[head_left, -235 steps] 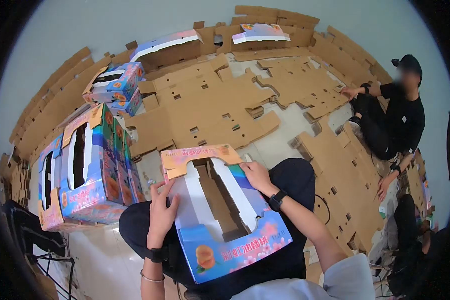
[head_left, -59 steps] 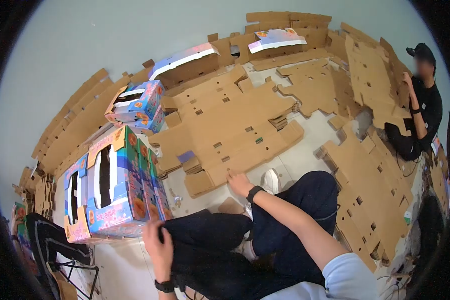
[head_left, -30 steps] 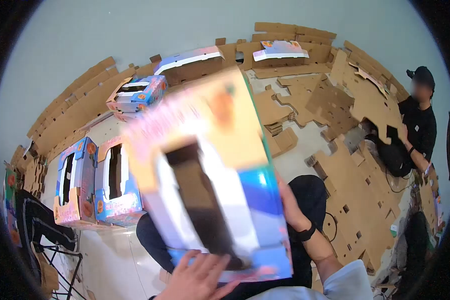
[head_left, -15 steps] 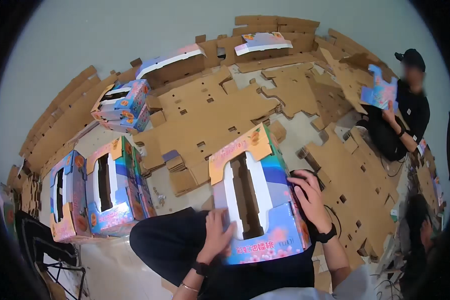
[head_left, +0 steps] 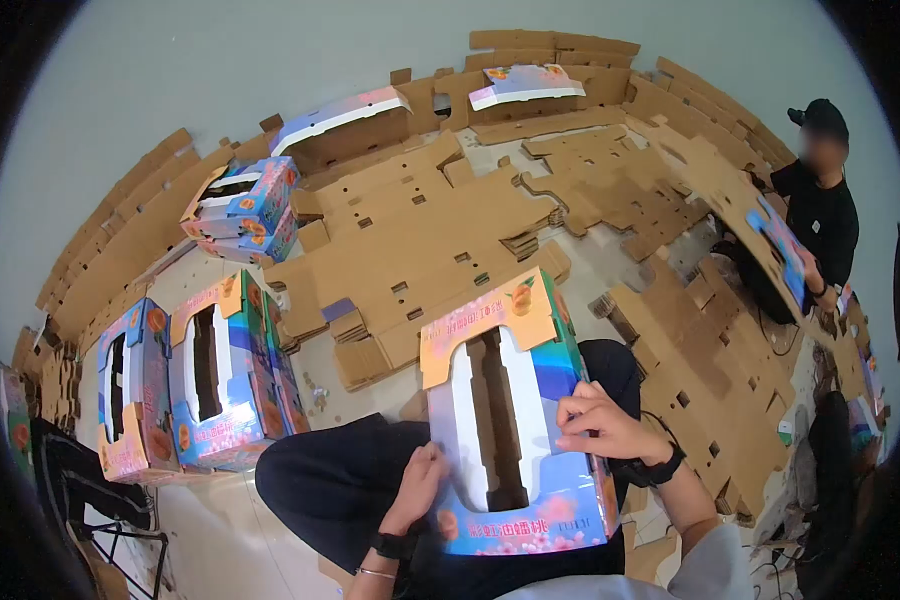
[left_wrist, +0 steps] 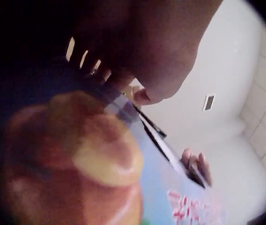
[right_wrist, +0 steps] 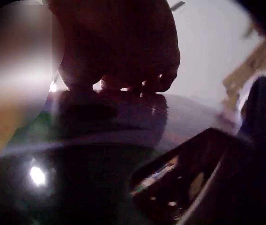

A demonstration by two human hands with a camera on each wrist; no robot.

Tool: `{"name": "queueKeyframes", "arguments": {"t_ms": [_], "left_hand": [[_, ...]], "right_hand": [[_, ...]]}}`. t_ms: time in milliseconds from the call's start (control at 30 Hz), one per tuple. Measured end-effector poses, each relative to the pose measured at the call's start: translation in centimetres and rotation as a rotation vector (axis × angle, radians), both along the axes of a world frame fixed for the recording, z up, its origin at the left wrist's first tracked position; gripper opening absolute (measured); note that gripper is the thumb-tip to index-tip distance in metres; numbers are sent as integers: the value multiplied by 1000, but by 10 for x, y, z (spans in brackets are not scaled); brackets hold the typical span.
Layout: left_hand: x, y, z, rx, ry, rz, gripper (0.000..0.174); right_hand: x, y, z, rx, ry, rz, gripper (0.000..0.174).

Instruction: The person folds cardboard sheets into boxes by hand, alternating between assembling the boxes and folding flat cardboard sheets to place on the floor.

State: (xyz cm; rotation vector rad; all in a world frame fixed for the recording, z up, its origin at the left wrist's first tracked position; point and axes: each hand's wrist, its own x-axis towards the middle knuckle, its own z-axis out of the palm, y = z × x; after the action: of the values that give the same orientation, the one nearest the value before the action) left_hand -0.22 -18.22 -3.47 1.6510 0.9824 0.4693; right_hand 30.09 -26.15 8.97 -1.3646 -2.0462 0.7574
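Observation:
An open-topped cardboard fruit box, printed with peaches and pink blossoms, lies on the person's lap in the head view. White inner flaps line its long slot. My left hand grips its left edge, low down. In the left wrist view that hand has its thumb at the rim, above a printed peach. On the opposite side, the bent fingers of my right hand hold the upper right edge near the slot. The right wrist view is dark, with the right hand against the glossy box wall.
Matching boxes stand on the floor at left, and another stack stands farther back. Flattened cardboard covers much of the floor. At right a seated person holds a large cardboard sheet. A folding stool is at lower left.
Two seconds ago the lap held no box; one came up into both hands and settled there. Since half a second ago, my right fingers have moved from its side onto its edge and curled.

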Motion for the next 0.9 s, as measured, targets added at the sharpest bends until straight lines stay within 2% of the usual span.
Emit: {"name": "queueKeyframes", "arguments": {"t_ms": [33, 100, 167, 233, 300, 367, 433, 500, 533, 567, 600, 633, 667, 700, 733, 800, 867, 900], "left_hand": [[-4, -3, -1, -1, 0, -1, 20], [-8, -7, 0, -436, -320, -5, 22], [-9, -14, 18, -468, -349, 13, 22], [-13, -19, 17, -516, -361, 80, 23], [-21, -25, 7, -501, -402, 59, 28], [-29, -33, 21, -366, -411, 10, 31], [-48, -37, 29, -364, -207, -95, 26], [-59, -55, 23, 31, -111, -184, 24], [-49, -53, 66, 139, 46, -256, 20], [-46, -56, 78, 132, 49, -258, 20], [-44, -59, 85, 210, 201, -277, 20], [-39, -59, 94, 293, 352, -292, 20], [-32, -59, 108, 356, 275, -267, 20], [-28, -63, 107, 357, 276, -269, 20], [-26, -69, 107, 395, 306, -221, 21], [-25, -73, 107, 435, 336, -171, 21], [-29, -76, 109, 245, 353, -65, 21], [-33, -75, 103, 245, 357, -66, 21]], "right_hand": [[5, 0, 0, -72, 56, 65, 21], [13, 3, 0, -110, 133, 111, 23], [16, 6, 4, -181, 162, 215, 24], [17, 5, 12, -232, 206, 241, 24], [22, 2, 11, -285, 242, 269, 25], [31, -9, -1, -432, 859, 313, 25], [31, -16, 8, -386, 650, 453, 26], [29, -20, 15, -382, 599, 438, 26], [27, -23, 16, -490, 669, 216, 26], [24, -27, 16, -596, 732, -13, 26], [28, -15, 7, -336, 456, -21, 24], [28, -6, 3, -207, 291, -101, 34], [20, 2, 9, -208, 181, -166, 43], [13, 10, 16, -210, 71, -230, 54], [11, 17, 12, -210, 73, -232, 54], [12, 38, -11, -69, 58, -224, 69], [12, 56, -34, -48, 37, -264, 70], [10, 63, -40, -27, 17, -304, 71]]}}
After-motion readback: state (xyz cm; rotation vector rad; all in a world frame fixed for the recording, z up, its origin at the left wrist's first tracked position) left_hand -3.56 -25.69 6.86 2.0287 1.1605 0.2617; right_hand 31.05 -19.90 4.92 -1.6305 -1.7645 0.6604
